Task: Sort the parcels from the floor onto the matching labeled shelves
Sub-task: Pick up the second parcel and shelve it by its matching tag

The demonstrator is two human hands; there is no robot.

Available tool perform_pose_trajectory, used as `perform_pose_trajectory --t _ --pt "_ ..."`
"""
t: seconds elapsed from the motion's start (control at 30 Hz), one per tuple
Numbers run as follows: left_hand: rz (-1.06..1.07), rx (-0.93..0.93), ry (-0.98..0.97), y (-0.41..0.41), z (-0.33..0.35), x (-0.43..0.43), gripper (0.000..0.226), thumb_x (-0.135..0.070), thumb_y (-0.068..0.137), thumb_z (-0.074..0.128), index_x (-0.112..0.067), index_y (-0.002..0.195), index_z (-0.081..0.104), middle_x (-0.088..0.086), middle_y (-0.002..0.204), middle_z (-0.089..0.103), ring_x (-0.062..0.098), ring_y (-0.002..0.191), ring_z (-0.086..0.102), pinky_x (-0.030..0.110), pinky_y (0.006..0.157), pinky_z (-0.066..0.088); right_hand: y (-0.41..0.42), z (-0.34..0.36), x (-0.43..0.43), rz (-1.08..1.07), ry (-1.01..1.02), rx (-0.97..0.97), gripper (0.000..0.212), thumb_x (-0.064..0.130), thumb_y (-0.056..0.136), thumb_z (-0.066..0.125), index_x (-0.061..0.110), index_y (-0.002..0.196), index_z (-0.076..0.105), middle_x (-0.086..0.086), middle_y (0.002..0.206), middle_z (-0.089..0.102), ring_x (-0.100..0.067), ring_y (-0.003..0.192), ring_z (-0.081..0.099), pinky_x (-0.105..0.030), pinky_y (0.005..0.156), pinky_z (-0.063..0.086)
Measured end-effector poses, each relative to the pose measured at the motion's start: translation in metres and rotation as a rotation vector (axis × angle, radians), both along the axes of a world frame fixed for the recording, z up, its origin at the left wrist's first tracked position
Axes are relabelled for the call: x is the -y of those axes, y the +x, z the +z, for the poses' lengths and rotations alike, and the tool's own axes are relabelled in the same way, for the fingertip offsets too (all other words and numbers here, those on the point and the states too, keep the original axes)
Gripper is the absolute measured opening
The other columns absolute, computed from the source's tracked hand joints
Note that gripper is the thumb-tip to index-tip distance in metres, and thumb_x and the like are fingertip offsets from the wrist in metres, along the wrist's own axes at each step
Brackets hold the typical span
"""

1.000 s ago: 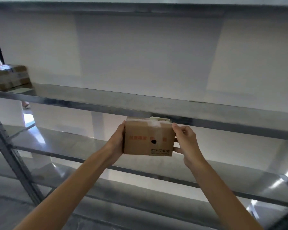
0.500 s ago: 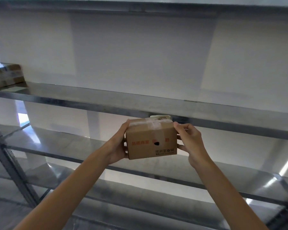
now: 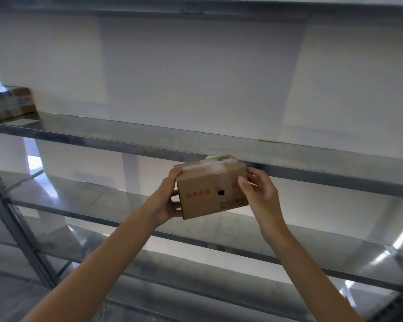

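A person's two bare hands hold a small cardboard parcel (image 3: pixel 212 185) in the air before a metal shelving unit, its top level with the front edge of the upper shelf (image 3: pixel 130 138). The left hand (image 3: pixel 166 201) clasps the parcel's left end, thumb on the upper corner and fingers curled round the side and underneath. The right hand (image 3: pixel 260 194) grips the right end, thumb pressed to the front face and fingers wrapped behind. The parcel tilts slightly, its left side lower, and shows clear tape across the top, faded red print and a dark hole on the front face. A second taped carton (image 3: pixel 8 103) sits at the far left end of the upper shelf, beside a pale slip of paper (image 3: pixel 23 122). The middle shelf (image 3: pixel 79 201) runs behind the forearms.
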State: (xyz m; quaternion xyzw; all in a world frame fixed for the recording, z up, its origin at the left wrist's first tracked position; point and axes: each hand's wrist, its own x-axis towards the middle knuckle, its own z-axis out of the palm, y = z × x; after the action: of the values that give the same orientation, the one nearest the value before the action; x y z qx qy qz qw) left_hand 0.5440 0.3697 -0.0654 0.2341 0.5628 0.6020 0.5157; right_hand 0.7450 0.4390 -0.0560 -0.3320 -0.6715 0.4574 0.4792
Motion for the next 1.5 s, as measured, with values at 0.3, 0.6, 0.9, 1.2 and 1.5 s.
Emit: perform_pose_trajectory --t 0.3,0.6,0.9,1.2,1.5 --pt "-0.150 -0.228 0.032 0.023 0.007 0.000 0.103 -0.085 0.055 0.040 -0.032 0.142 0.023 -0.001 0.146 0.034 0.022 0.132 0.038 0.051 0.102 0.044 -0.002 0.001 -0.004 -0.024 -0.006 0.116 0.098 0.062 0.066 0.059 0.031 0.148 0.016 0.006 0.149 0.033 -0.008 0.127 0.039 -0.028 0.099 0.040" --pt "-0.216 -0.241 0.091 0.039 0.027 0.004 0.057 -0.054 0.091 0.038 -0.021 0.138 0.032 0.013 0.134 0.045 0.029 0.120 0.051 0.041 0.084 0.053 0.010 -0.008 -0.012 0.014 -0.135 0.019 0.073 0.055 0.082 0.043 0.030 0.147 0.025 -0.003 0.143 0.044 -0.020 0.129 0.045 -0.047 0.106 0.042" --pt "-0.186 -0.308 0.230 0.052 0.029 0.002 0.039 -0.051 0.093 0.037 -0.031 0.124 0.049 0.004 0.115 0.058 0.019 0.102 0.058 0.040 0.081 0.052 0.009 0.004 -0.005 -0.029 -0.070 0.048 0.049 0.043 0.097 0.033 0.035 0.145 0.028 0.005 0.144 0.045 -0.006 0.124 0.041 -0.025 0.101 0.032" --pt "-0.247 -0.363 0.227 0.057 0.027 0.003 0.047 -0.065 0.090 0.020 -0.050 0.107 0.062 -0.010 0.105 0.070 0.014 0.108 0.061 0.041 0.095 0.049 0.013 0.016 0.006 0.072 -0.262 -0.109 0.036 0.043 0.098 0.036 0.031 0.126 0.056 -0.001 0.122 0.062 -0.018 0.119 0.052 -0.049 0.107 0.038" --pt "-0.178 -0.252 0.352 0.044 0.017 0.005 0.053 -0.048 0.092 0.034 -0.021 0.137 0.040 0.012 0.134 0.052 0.030 0.125 0.048 0.049 0.102 0.044 0.014 0.020 0.001 0.157 -0.244 -0.187 0.028 0.024 0.095 0.051 0.034 0.119 0.059 0.008 0.114 0.065 -0.010 0.110 0.059 -0.042 0.101 0.046"
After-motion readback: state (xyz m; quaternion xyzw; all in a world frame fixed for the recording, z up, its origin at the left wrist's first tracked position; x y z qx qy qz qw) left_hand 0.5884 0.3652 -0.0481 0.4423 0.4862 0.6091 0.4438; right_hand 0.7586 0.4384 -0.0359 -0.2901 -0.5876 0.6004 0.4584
